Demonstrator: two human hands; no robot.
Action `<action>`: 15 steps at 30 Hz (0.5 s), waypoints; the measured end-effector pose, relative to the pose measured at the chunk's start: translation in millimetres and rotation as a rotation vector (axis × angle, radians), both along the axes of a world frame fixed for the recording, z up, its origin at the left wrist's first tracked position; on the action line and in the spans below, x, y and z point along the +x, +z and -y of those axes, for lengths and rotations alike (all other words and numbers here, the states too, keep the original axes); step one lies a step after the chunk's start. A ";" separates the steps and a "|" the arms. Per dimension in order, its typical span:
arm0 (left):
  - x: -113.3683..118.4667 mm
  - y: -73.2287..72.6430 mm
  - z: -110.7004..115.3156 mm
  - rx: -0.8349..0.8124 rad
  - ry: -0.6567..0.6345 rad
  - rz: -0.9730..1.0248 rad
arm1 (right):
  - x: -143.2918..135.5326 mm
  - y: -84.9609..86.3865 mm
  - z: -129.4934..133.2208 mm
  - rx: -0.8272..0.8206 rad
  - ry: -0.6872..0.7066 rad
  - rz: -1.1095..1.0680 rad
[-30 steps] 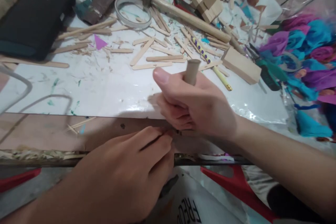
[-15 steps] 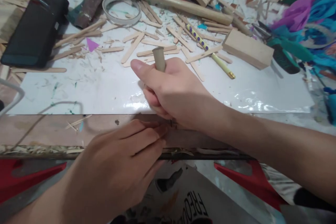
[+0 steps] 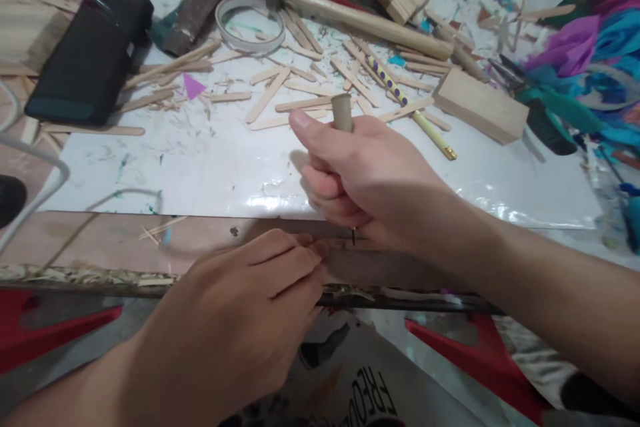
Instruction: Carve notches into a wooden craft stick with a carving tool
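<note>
My right hand [image 3: 370,173] is wrapped round an upright tan cylindrical handle [image 3: 343,113]. Its top stands out above the fist, and a thin dark tip shows below, over the brown board at the table's front edge. My left hand [image 3: 250,300] lies low at that edge, to the left of the tip. Its fingers are pressed together around something hidden from view, perhaps a small stick on the board [image 3: 200,230]. Beyond both hands, flat wooden craft sticks [image 3: 269,95] are scattered on the white sheet [image 3: 215,173].
At the left lies a black phone-like device [image 3: 90,60] near a white cable. A tape roll [image 3: 250,25], a wooden-handled hammer [image 3: 365,21], a wood block [image 3: 480,105], a dotted pencil [image 3: 387,80] and green-handled pliers [image 3: 560,103] lie beyond the hands. Crepe paper fills the right.
My right hand has moved right and away from my left hand, with the handle still in its grip. The view has shifted slightly. My left hand stays almost in place.
</note>
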State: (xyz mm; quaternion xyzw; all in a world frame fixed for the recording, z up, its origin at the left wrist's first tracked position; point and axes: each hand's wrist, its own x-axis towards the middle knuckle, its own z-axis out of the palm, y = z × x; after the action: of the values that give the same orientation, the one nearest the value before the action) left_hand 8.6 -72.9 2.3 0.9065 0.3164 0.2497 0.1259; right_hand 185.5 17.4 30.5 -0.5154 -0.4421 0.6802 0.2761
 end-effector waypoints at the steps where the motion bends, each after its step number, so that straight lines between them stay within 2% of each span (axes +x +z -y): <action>1: 0.5 0.5 -0.3 -0.004 0.002 0.008 | 1.0 -0.1 1.6 0.020 -0.004 -0.030; 5: 1.7 1.4 -2.5 -0.036 -0.009 0.039 | 0.1 -1.4 7.9 0.052 -0.023 -0.080; 15: -6.5 -5.4 2.7 -0.042 -0.042 -0.055 | 1.7 -6.6 10.9 0.084 -0.066 -0.152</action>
State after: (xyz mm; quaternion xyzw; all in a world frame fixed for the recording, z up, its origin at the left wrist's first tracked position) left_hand 2.1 -75.6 -3.1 0.9165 0.3058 0.2155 0.1415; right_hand 187.2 6.6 23.9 -0.4644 -0.4308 0.6887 0.3528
